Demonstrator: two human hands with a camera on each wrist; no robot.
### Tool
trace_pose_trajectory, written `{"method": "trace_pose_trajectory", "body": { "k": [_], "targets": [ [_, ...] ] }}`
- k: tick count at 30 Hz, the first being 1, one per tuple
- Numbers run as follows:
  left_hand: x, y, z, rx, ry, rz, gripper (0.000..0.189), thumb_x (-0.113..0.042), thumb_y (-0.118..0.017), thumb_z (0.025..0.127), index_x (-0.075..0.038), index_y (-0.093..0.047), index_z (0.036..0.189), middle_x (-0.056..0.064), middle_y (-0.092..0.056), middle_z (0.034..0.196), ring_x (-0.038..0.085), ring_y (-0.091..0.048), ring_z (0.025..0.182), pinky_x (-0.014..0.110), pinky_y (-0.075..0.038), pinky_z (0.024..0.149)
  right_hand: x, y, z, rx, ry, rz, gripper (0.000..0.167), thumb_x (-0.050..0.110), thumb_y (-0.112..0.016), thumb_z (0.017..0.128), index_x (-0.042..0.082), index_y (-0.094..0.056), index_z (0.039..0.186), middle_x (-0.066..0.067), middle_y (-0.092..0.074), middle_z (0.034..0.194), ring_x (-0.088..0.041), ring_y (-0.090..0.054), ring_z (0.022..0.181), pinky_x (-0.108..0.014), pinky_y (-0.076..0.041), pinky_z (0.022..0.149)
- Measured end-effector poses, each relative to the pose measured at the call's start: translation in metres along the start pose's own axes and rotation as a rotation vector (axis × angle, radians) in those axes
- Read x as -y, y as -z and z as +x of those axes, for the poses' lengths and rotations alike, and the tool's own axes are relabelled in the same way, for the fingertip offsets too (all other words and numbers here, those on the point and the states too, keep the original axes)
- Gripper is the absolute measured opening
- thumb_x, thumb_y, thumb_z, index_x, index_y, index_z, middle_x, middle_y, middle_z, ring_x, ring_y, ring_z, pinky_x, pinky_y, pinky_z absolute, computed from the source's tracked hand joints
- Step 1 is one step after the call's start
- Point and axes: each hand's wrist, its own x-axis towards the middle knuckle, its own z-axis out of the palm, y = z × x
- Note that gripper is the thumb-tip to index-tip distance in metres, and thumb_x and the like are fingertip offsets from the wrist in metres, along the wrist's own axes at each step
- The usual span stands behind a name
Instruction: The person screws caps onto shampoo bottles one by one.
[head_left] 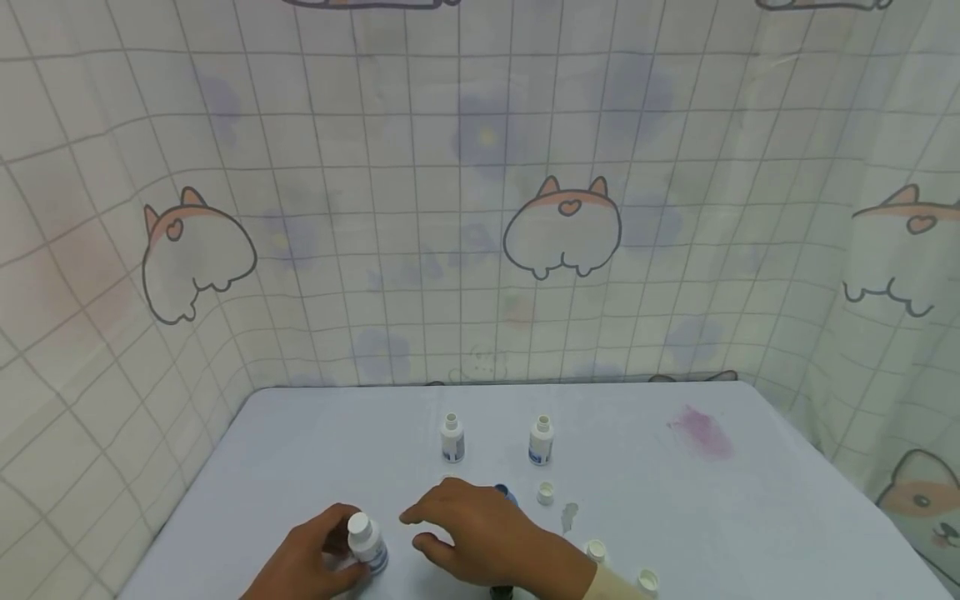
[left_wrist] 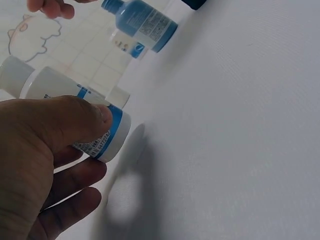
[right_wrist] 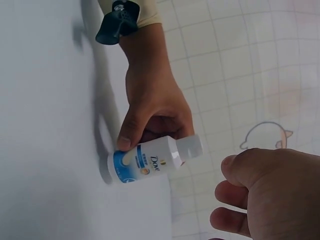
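Observation:
My left hand [head_left: 311, 554] grips a small white Dove bottle [head_left: 367, 543] between thumb and fingers, at the front left of the table. The bottle has a blue label and a white cap [right_wrist: 190, 147] on its neck. It leans a little and is close over the table, its shadow beside it in the left wrist view. To its right my right hand [head_left: 487, 533] reaches across with fingers extended and parted, apart from the cap and holding nothing. Behind that hand a blue bottle [left_wrist: 145, 22] with an uncapped neck is partly hidden in the head view.
Two uncapped white bottles stand farther back, a left one [head_left: 452, 440] and a right one [head_left: 541, 442]. Loose white caps lie on the table: one behind the right wrist [head_left: 545, 493], another [head_left: 596, 550] and a third [head_left: 647, 580] by the sleeve. A patterned curtain [head_left: 420, 317] surrounds the table.

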Motion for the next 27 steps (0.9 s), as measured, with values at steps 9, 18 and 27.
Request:
{"method": "trace_pose_trajectory", "body": {
  "k": [9,18,27],
  "targets": [
    [0.0,0.003,0.002,-0.051,0.011,0.028,0.055,-0.028,-0.09,0.08,-0.016,-0.06,0.124,-0.009,-0.068,0.111,0.005,-0.066,0.092,0.028,-0.057,0.079,-0.004,0.001,-0.01,-0.032,-0.031,-0.011,0.025,0.03,-0.064,0.103,0.026,-0.071,0.127,0.017,-0.067,0.122,-0.001,-0.059,0.115,-0.017,-0.051,0.088],
    [0.001,0.003,0.007,-0.092,0.137,0.076,0.059,-0.028,-0.093,0.075,-0.018,-0.061,0.123,-0.008,-0.068,0.11,0.006,-0.065,0.089,0.025,-0.056,0.078,-0.007,0.001,-0.017,-0.029,-0.077,0.007,0.026,0.031,-0.064,0.103,0.027,-0.07,0.128,0.016,-0.067,0.124,-0.006,-0.058,0.123,-0.029,-0.055,0.091],
    [-0.002,0.008,0.012,-0.103,0.155,0.086,0.062,-0.025,-0.093,0.074,-0.015,-0.06,0.125,-0.005,-0.067,0.111,0.008,-0.065,0.092,0.027,-0.056,0.081,-0.01,0.001,-0.023,-0.042,-0.078,0.027,0.026,0.03,-0.063,0.104,0.025,-0.07,0.128,0.015,-0.066,0.124,-0.007,-0.058,0.122,-0.028,-0.055,0.09]
  ]
}}
